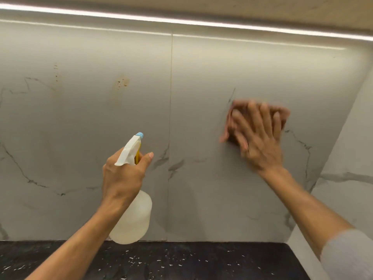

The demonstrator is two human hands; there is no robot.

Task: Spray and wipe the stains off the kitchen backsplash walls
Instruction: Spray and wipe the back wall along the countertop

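On the right panel of the grey marble-look tile backsplash (201, 77), a pink cloth (282, 114) is being pressed flat by the right grip (260, 136), fingers (262, 112) spread, apparently mid-wipe. A translucent white plastic spray bottle (135, 219) is being held ready in the left grip (121, 174), curled round its neck, below brownish stains (122, 81).

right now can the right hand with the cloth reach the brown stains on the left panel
Probably yes. The right hand presses the cloth on the right panel; the brown stains lie up and left on the left panel, nothing between. The left hand and spray bottle sit lower, clear of that path.
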